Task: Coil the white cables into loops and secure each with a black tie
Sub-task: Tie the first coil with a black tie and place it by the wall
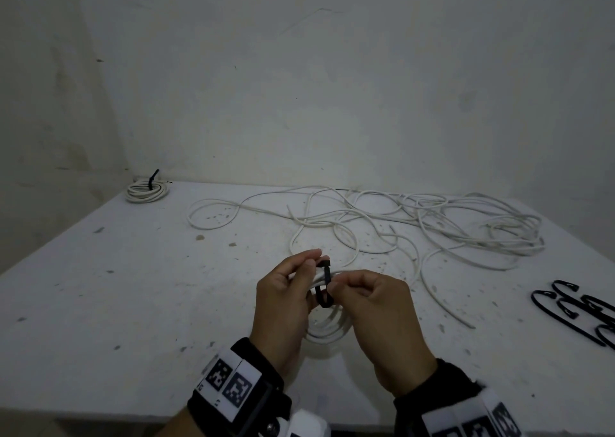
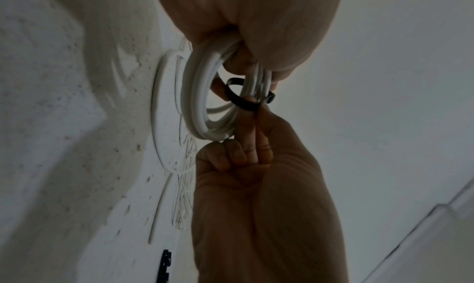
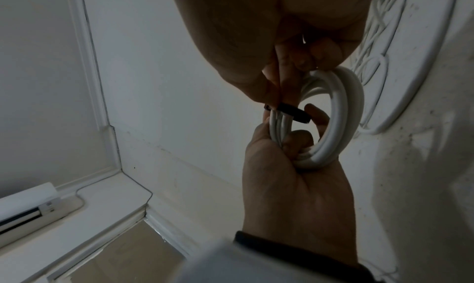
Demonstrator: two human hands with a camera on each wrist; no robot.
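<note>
A small coil of white cable (image 1: 329, 331) is held upright just above the table (image 1: 133, 303), near its front edge. My left hand (image 1: 307, 265) grips the coil's top, fingers curled round the bundled strands (image 3: 279, 125). A black tie (image 1: 323, 298) is looped loosely round those strands. My right hand (image 1: 336, 283) pinches the tie (image 2: 241, 102) between thumb and forefinger, its other fingers curled in. In the right wrist view the tie (image 3: 292, 114) crosses the strands just above the left hand (image 3: 295, 186). The coil (image 2: 197, 96) hangs as several rounds below the grip.
A finished coil with a black tie (image 1: 146, 192) lies at the table's back left corner. A long tangle of loose white cable (image 1: 416, 223) sprawls across the back and right. Several spare black ties (image 1: 582, 313) lie at the right edge. A wall stands right behind the table.
</note>
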